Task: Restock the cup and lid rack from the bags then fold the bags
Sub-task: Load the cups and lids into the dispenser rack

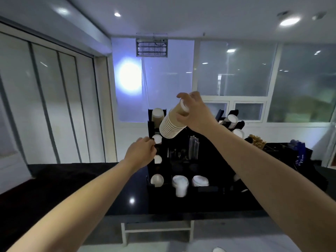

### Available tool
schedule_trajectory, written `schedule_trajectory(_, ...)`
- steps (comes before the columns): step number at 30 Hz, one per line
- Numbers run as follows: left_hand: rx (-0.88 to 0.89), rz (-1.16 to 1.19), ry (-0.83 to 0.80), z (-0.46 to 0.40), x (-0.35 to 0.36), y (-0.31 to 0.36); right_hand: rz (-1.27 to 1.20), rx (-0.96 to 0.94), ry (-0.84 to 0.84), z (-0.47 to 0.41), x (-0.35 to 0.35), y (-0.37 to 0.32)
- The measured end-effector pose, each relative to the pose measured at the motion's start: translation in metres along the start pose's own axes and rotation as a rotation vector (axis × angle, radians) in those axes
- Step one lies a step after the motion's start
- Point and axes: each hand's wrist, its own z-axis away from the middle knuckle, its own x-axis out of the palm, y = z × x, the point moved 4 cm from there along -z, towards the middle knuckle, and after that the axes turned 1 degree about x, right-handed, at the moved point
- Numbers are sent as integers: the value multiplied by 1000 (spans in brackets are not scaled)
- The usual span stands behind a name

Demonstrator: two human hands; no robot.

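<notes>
One cup stack (pixel 171 122) gripped in right hand (pixel 195 113), tilted; left hand (pixel 141 153) pinching rack (pixel 151 124) edge. Line up rims with slot, slide slow tbh.

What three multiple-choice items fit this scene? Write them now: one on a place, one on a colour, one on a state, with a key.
1. Where is the stack of paper cups?
A. On the floor
B. Held in the air above the rack
C. Inside a bag

2. What colour is the rack?
A. Black
B. Red
C. White

3. What is the left hand doing?
A. Hanging at the person's side
B. Folding a bag
C. Reaching to the rack's left column of cup slots

Key: 1 B, the right hand grips the stack's closed end, tilted, above the rack. 2 A, the rack's frame is dark like the counter under it. 3 C, its fingers are at the rack's left edge beside a white cup bottom.
</notes>
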Motion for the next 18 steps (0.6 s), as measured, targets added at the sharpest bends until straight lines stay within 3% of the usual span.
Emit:
schedule_trajectory(9,-58,68,-140,-26,45,-76,28,-36,-88,-56,86,-7)
schedule_trajectory(18,6,190,-147,-40,78,-89,64,11,-185,-78,153,20)
